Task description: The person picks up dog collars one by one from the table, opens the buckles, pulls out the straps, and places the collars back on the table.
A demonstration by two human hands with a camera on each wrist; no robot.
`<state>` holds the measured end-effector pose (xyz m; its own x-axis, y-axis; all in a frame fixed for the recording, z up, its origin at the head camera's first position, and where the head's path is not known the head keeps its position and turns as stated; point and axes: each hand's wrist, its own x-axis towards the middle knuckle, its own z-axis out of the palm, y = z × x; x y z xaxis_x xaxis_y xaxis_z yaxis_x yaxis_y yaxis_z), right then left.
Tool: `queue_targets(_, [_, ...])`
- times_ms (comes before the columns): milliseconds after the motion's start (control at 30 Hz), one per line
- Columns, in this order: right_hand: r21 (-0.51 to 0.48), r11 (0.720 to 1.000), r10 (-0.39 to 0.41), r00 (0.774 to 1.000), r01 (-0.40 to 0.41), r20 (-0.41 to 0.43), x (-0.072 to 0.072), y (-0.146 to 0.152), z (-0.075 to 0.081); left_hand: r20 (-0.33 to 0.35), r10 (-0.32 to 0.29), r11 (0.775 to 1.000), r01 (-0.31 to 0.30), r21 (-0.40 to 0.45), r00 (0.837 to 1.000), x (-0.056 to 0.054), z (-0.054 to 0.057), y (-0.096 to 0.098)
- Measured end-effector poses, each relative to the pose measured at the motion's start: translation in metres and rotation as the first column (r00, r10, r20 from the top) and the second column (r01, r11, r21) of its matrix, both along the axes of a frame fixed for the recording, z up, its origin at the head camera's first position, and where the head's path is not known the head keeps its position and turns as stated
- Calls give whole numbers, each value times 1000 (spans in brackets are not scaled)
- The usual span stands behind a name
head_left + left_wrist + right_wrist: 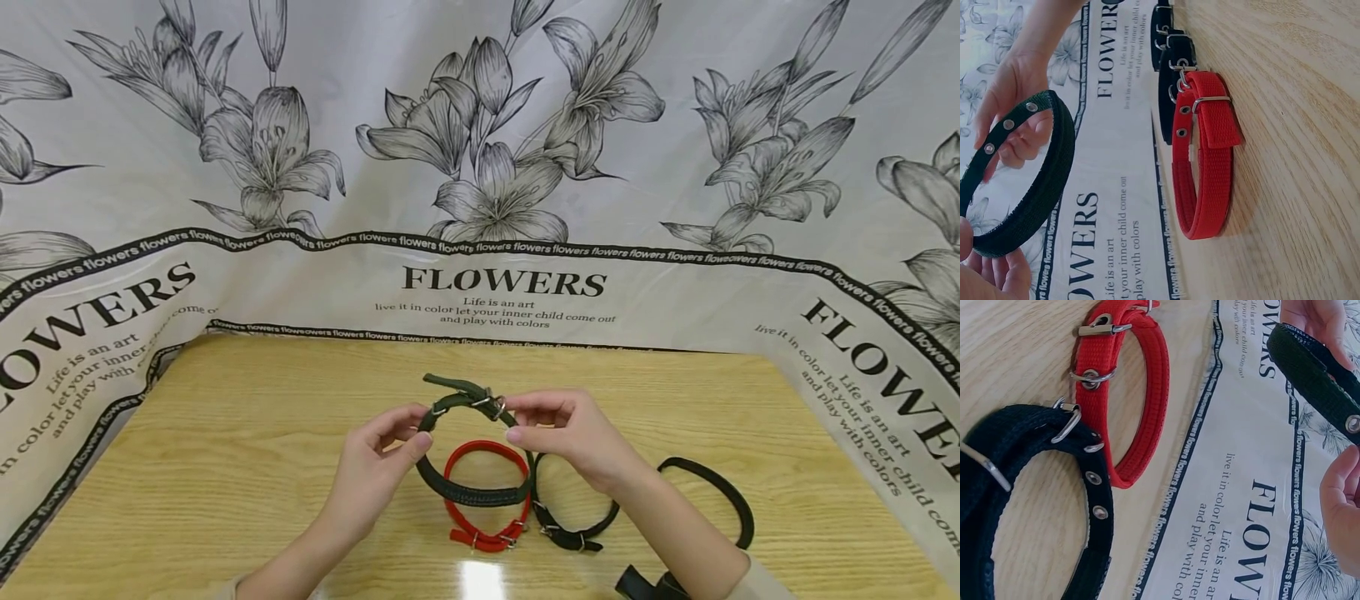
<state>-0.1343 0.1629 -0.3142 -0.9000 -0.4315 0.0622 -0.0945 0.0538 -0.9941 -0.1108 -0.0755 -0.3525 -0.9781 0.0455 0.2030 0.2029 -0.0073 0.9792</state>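
A dark green buckled collar (480, 497) with a padded band is held up above the table by both hands. My left hand (375, 467) pinches its left side between thumb and fingers. With thumb and fingertips my right hand (581, 433) pinches the opposite side, close to the metal buckle and ring. Metal eyelets line the strap of the green collar (1063, 150) in the left wrist view. Below it, a red collar (486, 446) lies on the table, fastened in a loop and partly covered by the green one in the head view.
Right of the red collar is a buckled black collar (573, 542). A larger black collar (738, 500) lies farther right, partly hidden by the right forearm. The wooden table (262, 417) ends at a flower-printed cloth (495, 292) behind and at the sides.
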Motion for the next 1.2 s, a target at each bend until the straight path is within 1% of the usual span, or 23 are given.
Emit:
queue_targets(233, [35,999,1,1000,-1,-19,0,5,-3,25,18,1000,-18,13,1000,-1,-1,0])
queue_targets(467, [105,994,-35,999,32,27,-3,3,-2,7,-2,1000,2,9,1000,-1,-5,2])
queue_targets(567, [125,991,-62,998,58,30,-4,1,0,4,-5,1000,5,3,1000,0,-7,3])
queue_targets(667, [130,989,-75,997,72,22,-3,0,1,-8,-11,1000,11,3,1000,0,-8,3])
queue_targets(800, [129,989,-73,997,71,14,-2,0,3,-18,-14,1000,14,3,1000,0,-8,4])
queue_targets(1200, [147,987,-63,998,65,-18,-3,5,-2,10,17,1000,-17,13,1000,1,-7,1])
